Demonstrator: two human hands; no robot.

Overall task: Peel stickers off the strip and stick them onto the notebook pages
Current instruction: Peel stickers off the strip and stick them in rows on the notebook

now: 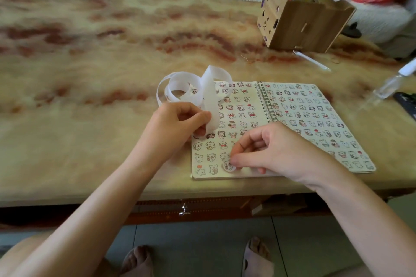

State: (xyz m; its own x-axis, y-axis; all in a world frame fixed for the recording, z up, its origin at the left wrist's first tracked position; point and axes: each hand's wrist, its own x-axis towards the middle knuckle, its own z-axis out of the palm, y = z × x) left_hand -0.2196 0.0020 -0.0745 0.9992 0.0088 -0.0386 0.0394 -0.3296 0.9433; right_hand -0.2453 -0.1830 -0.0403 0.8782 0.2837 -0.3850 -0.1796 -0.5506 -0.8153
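Your right hand (pixel 279 153) pinches round white sticker (pixel 228 166) at open spiral notebook's (pixel 264 101) near edge; left hand (pixel 177 123) grips curled white strip (pixel 180 85).

We look through one head-worn camera, forward and down, close over the near edge of the desk (pixel 90 56).
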